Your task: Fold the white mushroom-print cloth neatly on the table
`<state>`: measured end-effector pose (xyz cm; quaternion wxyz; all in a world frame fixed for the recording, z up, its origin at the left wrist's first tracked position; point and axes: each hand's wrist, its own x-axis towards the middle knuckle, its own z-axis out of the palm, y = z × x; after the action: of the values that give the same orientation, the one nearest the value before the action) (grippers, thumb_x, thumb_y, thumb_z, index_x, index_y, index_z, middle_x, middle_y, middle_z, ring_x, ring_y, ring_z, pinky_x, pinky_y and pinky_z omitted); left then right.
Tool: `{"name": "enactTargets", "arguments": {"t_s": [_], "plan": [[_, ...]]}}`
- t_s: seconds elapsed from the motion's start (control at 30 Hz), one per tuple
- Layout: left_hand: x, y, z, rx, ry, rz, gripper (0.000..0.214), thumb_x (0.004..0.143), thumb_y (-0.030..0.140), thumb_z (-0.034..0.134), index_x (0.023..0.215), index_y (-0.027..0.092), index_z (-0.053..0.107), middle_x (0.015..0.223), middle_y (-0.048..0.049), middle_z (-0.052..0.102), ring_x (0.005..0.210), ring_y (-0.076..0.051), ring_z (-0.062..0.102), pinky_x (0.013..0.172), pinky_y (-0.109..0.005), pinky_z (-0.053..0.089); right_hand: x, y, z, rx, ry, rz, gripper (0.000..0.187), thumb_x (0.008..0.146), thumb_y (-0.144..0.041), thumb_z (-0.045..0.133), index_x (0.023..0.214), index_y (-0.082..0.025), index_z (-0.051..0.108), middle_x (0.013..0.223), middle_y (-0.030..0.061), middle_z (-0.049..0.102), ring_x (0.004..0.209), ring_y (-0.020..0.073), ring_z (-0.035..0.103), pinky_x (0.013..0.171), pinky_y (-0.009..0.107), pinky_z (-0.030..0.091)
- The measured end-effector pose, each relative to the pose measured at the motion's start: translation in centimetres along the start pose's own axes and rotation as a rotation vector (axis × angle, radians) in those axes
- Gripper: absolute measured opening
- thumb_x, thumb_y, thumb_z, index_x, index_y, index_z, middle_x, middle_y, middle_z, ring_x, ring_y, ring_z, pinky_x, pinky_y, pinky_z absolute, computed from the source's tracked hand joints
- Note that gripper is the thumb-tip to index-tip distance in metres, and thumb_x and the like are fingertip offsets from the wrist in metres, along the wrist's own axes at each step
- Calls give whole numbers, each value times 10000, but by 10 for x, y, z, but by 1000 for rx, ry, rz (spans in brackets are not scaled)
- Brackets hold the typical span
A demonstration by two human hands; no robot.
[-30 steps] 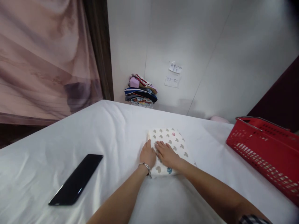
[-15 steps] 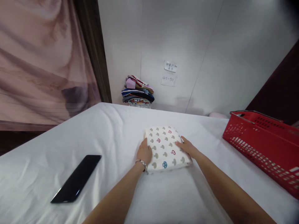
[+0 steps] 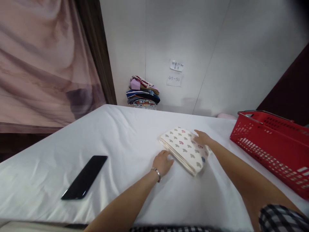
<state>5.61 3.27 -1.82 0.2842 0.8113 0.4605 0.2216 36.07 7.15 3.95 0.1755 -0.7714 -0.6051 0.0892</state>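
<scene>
A folded cream cloth with a small mushroom print (image 3: 184,149) lies on the white sheet (image 3: 125,141), turned at an angle with its folded layers facing me. My right hand (image 3: 202,139) rests on the cloth's far right corner, fingers spread flat over it. My left hand (image 3: 163,163), with a bracelet at the wrist, lies on the sheet just left of the cloth's near edge, fingers loosely apart and holding nothing.
A black phone (image 3: 85,176) lies on the sheet at the left. A red plastic basket (image 3: 272,145) stands at the right edge. A stack of folded clothes (image 3: 143,92) sits against the back wall under two paper notes (image 3: 175,72). A pink curtain (image 3: 43,61) hangs at left.
The cloth has been turned and slid toward the right. My right hand went with its far corner. My left hand came off the cloth's left edge and now rests on the sheet.
</scene>
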Motion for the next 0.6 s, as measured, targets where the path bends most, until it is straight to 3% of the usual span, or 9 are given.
{"name": "enactTargets", "arguments": {"t_s": [0.07, 0.17, 0.3, 0.43, 0.6], "plan": [[2, -4, -2, -8, 17, -29, 285, 792, 325, 510, 1027, 198, 610, 1059, -53, 606, 927, -191, 582, 825, -302, 431, -6, -19, 14, -20, 22, -71, 565, 762, -286, 565, 1294, -124, 468, 1334, 141, 457, 1237, 285, 402, 1045, 399, 283], [8, -12, -7, -34, 49, -82, 219, 804, 283, 486, 928, 186, 639, 932, -47, 639, 830, -170, 594, 765, -285, 441, -30, -55, 44, -74, 71, -302, 518, 861, -384, 413, 1331, -165, 418, 1421, 92, 347, 1316, 220, 279, 1071, 358, 230], [12, -17, -8, -70, 77, -65, 177, 797, 257, 500, 860, 190, 651, 891, -33, 651, 778, -149, 592, 736, -263, 441, -66, -86, 78, -198, -133, -440, 597, 878, -509, 324, 1397, -213, 297, 1483, 60, 205, 1370, 213, 107, 1087, 435, 111], [13, -20, -10, -101, 119, -35, 171, 797, 232, 505, 884, 194, 647, 909, -17, 649, 727, -124, 587, 737, -247, 446, -81, -95, 80, -215, -228, -392, 610, 886, -525, 277, 1417, -227, 241, 1500, 44, 129, 1376, 200, 59, 1088, 435, 61], [16, -27, -20, -74, 219, -13, 229, 811, 219, 487, 998, 205, 619, 1026, -25, 619, 820, -136, 593, 787, -258, 460, -107, -97, 71, -152, -258, -380, 690, 839, -484, 413, 1432, -203, 200, 1493, 75, 145, 1372, 235, 83, 1093, 434, 69]]}}
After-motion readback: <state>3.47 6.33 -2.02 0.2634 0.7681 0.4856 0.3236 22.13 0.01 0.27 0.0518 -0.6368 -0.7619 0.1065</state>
